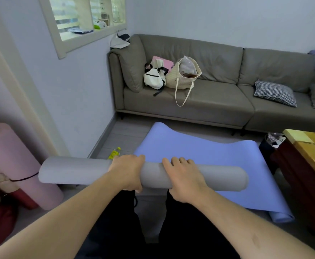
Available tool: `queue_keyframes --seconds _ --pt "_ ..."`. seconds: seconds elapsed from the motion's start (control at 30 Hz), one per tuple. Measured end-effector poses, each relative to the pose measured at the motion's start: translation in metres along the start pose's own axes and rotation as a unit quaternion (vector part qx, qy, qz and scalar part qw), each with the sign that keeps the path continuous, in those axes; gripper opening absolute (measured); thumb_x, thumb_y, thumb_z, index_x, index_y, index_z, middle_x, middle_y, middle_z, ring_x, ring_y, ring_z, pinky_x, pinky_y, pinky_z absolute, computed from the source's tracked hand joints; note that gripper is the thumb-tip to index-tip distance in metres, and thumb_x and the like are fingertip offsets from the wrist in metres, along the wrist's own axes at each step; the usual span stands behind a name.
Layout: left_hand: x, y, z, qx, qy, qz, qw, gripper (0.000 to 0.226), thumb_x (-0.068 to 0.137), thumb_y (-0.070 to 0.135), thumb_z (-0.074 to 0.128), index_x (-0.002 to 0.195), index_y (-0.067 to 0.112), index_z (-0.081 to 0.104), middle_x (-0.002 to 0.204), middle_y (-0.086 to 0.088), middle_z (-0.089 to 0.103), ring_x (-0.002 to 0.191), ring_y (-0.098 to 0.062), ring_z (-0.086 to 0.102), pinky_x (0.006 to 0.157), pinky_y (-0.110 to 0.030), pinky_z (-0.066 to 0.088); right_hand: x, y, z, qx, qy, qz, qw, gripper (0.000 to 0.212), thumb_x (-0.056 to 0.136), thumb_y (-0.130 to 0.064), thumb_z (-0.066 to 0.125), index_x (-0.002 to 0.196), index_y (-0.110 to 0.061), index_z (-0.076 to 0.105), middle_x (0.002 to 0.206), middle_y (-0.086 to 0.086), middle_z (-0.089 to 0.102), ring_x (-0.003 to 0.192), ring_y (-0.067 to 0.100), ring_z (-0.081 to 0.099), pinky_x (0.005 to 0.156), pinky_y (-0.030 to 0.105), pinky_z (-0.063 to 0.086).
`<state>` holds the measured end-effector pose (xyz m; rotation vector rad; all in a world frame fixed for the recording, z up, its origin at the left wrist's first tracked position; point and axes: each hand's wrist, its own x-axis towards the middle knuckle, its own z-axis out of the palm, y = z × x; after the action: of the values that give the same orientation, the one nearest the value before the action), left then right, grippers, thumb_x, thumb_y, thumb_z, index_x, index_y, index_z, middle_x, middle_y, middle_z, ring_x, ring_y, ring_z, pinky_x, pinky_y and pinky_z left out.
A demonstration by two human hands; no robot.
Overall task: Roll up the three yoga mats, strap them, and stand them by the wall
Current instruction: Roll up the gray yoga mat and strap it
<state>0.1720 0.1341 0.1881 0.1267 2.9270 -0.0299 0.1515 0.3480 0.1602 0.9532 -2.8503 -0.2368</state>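
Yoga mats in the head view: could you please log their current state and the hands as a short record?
grey mat: rolled, held level, no strap visible
left hand: grips grey mat
right hand: grips grey mat
pink mat: rolled, dark strap round it, upright by wall
blue mat: mostly flat on floor, near end curled
sofa: bags on seat

Sofa: grey sofa [218, 98] along the far wall, running into the left corner.
Bags: white backpack [154, 76] and cream tote bag [183, 75] touching on the left seat.
Cushion: checked cushion [275, 93] further right on the seat.
Bottle: yellow-green bottle [114, 153] lying on the floor near the left wall.
Surface: wooden surface [310, 152] at the right edge.
Window: framed window [82, 19] in the left wall.
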Motion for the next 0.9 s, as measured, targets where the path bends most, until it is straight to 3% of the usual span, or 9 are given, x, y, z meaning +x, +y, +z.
queue_keyframes --seconds 0.13,0.2,0.33,0.43,0.57,0.7,0.9 --pt "-0.003 -0.002 -0.006 -0.006 -0.008 0.007 1.000 0.061 0.064 0.048 0.083 0.106 0.026 0.044 0.101 0.006 0.060 0.090 -0.022 0.060 0.074 -0.036 0.047 0.012 0.013 -0.020 0.042 -0.071 -0.018 0.996 0.062 0.069 -0.020 0.073 0.118 -0.026 0.036 0.093 -0.004 0.048 0.079 0.024 0.047 0.066 0.039 0.037" --pt "-0.007 0.003 -0.002 0.017 0.001 0.016 1.000 0.067 0.064 0.050 0.084 0.106 0.025 0.038 0.110 0.003 0.059 0.103 -0.024 0.061 0.079 -0.039 0.045 0.015 0.017 -0.021 0.082 -0.118 -0.011 0.990 0.058 0.067 -0.025 0.075 0.109 -0.028 0.035 0.091 -0.005 0.051 0.077 0.021 0.052 0.061 0.038 0.043" --pt "-0.012 0.013 0.018 0.083 0.032 0.006 0.996 0.085 0.065 0.050 0.087 0.128 0.021 0.038 0.123 -0.001 0.056 0.117 -0.029 0.057 0.099 -0.046 0.044 0.021 0.017 -0.020 0.117 -0.177 -0.006 0.977 0.058 0.065 -0.032 0.081 0.106 -0.029 0.039 0.093 -0.006 0.055 0.080 0.021 0.058 0.062 0.036 0.046" --pt "-0.009 0.009 0.023 0.068 0.057 -0.007 0.996 0.077 0.066 0.048 0.084 0.124 0.023 0.040 0.117 0.001 0.060 0.111 -0.027 0.060 0.097 -0.046 0.044 0.017 0.010 -0.018 0.099 -0.139 -0.002 0.985 0.064 0.069 -0.034 0.080 0.118 -0.028 0.039 0.103 -0.004 0.054 0.091 0.025 0.058 0.070 0.038 0.045" --pt "-0.001 0.004 0.011 0.026 0.028 -0.002 0.999 0.067 0.060 0.048 0.085 0.107 0.027 0.042 0.093 0.008 0.056 0.092 -0.022 0.063 0.081 -0.038 0.045 -0.003 -0.001 0.003 0.020 -0.037 0.006 0.999 0.098 0.066 -0.052 0.089 0.142 -0.021 0.035 0.118 0.004 0.053 0.102 0.030 0.055 0.089 0.046 0.046" --pt "0.000 0.005 0.017 0.031 0.042 0.006 0.999 0.068 0.060 0.047 0.084 0.103 0.028 0.034 0.103 0.005 0.058 0.099 -0.025 0.062 0.080 -0.041 0.041 -0.003 -0.003 0.010 -0.011 -0.023 0.014 1.000 0.084 0.070 -0.036 0.081 0.140 -0.018 0.037 0.114 0.006 0.057 0.095 0.031 0.057 0.082 0.043 0.042" --pt "-0.006 -0.015 0.023 0.064 0.116 0.035 0.991 0.068 0.066 0.044 0.076 0.120 0.025 0.041 0.117 0.001 0.056 0.112 -0.027 0.059 0.093 -0.041 0.044 0.010 0.008 -0.019 0.020 -0.040 0.005 0.999 0.074 0.073 -0.030 0.074 0.137 -0.022 0.037 0.110 0.001 0.053 0.091 0.027 0.051 0.075 0.040 0.035"
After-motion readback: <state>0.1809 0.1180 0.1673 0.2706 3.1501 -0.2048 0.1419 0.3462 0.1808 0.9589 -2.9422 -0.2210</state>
